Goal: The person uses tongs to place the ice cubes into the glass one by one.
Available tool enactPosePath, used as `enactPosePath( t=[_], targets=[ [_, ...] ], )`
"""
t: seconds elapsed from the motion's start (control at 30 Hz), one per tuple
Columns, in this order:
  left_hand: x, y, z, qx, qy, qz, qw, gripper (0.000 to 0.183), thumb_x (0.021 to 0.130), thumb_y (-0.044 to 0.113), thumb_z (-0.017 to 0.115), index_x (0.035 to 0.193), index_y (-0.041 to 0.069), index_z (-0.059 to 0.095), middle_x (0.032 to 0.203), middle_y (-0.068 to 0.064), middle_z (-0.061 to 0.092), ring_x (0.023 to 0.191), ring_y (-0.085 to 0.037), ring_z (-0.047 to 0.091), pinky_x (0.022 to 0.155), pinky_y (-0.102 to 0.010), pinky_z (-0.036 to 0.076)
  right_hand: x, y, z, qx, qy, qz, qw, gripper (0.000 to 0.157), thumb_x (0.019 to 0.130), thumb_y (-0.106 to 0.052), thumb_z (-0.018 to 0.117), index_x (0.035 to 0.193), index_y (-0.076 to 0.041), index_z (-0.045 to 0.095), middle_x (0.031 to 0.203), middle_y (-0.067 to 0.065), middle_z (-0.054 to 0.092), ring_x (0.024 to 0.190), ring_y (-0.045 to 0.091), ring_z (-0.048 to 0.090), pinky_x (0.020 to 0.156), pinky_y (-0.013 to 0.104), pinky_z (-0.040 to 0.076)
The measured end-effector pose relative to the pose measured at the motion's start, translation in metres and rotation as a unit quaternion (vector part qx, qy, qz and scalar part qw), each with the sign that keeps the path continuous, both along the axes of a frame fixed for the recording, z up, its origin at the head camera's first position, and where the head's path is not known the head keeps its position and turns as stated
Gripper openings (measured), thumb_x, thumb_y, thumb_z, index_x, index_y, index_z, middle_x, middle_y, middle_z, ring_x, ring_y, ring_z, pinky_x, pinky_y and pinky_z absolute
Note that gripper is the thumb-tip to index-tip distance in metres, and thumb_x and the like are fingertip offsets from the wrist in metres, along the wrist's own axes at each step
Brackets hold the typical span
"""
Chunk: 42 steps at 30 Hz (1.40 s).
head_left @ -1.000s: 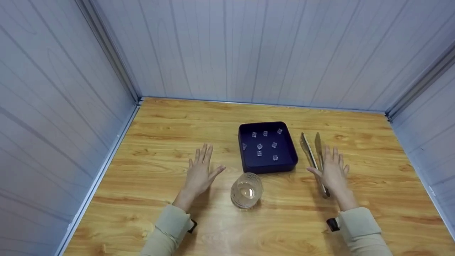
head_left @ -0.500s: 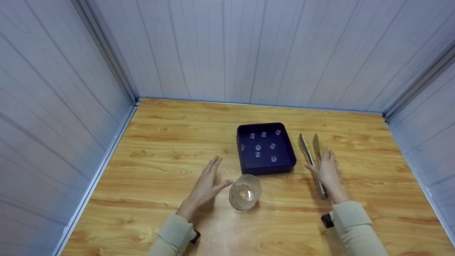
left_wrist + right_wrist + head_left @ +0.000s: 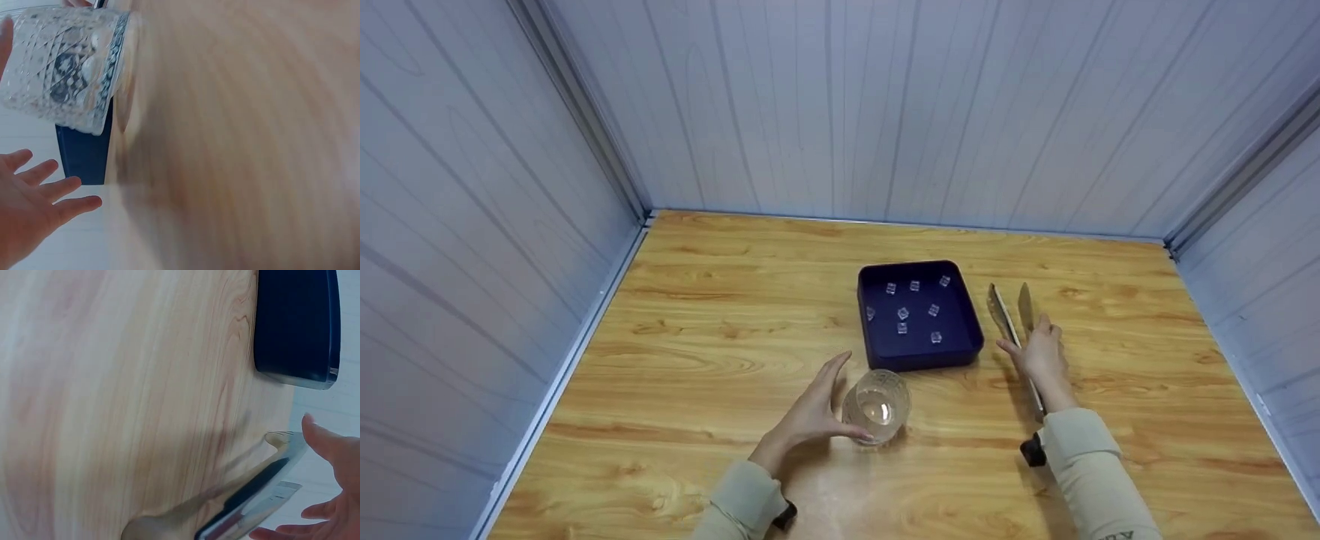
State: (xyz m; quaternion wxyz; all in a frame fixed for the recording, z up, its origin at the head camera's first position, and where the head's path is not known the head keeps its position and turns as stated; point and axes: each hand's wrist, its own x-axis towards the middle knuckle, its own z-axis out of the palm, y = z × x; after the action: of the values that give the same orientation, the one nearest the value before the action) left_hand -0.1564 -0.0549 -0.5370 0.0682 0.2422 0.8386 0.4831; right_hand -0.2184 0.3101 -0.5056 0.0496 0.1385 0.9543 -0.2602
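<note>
A clear patterned drinking glass stands upright on the wooden table. My left hand is at its left side, thumb in front and fingers behind. In the left wrist view those fingers are spread and apart from the glass. Metal tongs lie to the right with their arms spread. Over them hovers my right hand; thumb and fingers straddle the tongs without gripping them. Between both hands, farther back, a dark blue square tray holds several small clear cubes.
Pale panel walls enclose the table at the back and both sides. The tray's front edge sits just behind the glass. The tongs lie to the right of the tray, a small gap away.
My left hand has moved right and turned, so thumb and fingers now flank the glass. The right hand has shifted slightly left over the tongs, its fingers less spread.
</note>
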Motion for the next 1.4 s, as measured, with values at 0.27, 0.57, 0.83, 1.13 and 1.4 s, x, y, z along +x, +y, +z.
enactPosePath(
  t=[0.27,0.57,0.83,1.13,1.4],
  targets=[
    [0.004,0.016,-0.012,0.039,0.0,-0.002,0.9992,0.118,0.048,0.034,0.085,0.14,0.011,0.016,0.14,-0.011,0.024,0.123,-0.031,0.032,0.101,-0.044,0.026,-0.004,-0.003,-0.003,0.014,-0.008,-0.014,1.0,0.088,0.082,-0.04,0.059,0.134,0.011,0.01,0.123,0.039,0.024,0.102,0.05,0.039,0.075,0.054,0.041],
    [0.005,0.03,-0.015,0.059,0.009,0.025,0.9979,0.112,0.045,0.029,0.087,0.136,0.003,0.025,0.133,-0.012,0.037,0.121,-0.026,0.035,0.1,-0.045,0.027,-0.008,-0.003,-0.007,0.029,-0.013,-0.041,0.999,0.077,0.082,-0.041,0.058,0.127,0.011,0.024,0.113,0.036,0.039,0.095,0.048,0.046,0.065,0.051,0.044],
    [0.01,0.035,-0.017,0.079,0.01,0.038,0.9961,0.107,0.046,0.024,0.087,0.134,0.002,0.029,0.13,-0.009,0.042,0.119,-0.027,0.038,0.099,-0.045,0.028,-0.009,-0.002,-0.015,0.048,0.003,-0.064,0.997,0.064,0.081,-0.036,0.061,0.117,0.01,0.034,0.099,0.037,0.051,0.084,0.047,0.054,0.055,0.049,0.045],
    [0.01,0.038,-0.021,0.106,0.035,0.045,0.9928,0.102,0.047,0.02,0.087,0.131,0.0,0.034,0.128,-0.008,0.044,0.118,-0.025,0.039,0.1,-0.044,0.028,-0.009,-0.001,-0.018,0.038,0.017,-0.063,0.997,0.061,0.084,-0.031,0.059,0.121,0.009,0.032,0.099,0.036,0.052,0.082,0.047,0.054,0.054,0.049,0.044],
    [0.018,0.04,0.0,0.119,0.041,0.054,0.9906,0.092,0.048,0.009,0.086,0.126,-0.003,0.039,0.12,-0.013,0.051,0.112,-0.028,0.046,0.096,-0.045,0.033,-0.008,-0.001,-0.022,0.047,0.043,-0.06,0.996,0.061,0.085,-0.031,0.058,0.123,0.01,0.031,0.098,0.036,0.053,0.081,0.045,0.055,0.055,0.049,0.045]
  ],
)
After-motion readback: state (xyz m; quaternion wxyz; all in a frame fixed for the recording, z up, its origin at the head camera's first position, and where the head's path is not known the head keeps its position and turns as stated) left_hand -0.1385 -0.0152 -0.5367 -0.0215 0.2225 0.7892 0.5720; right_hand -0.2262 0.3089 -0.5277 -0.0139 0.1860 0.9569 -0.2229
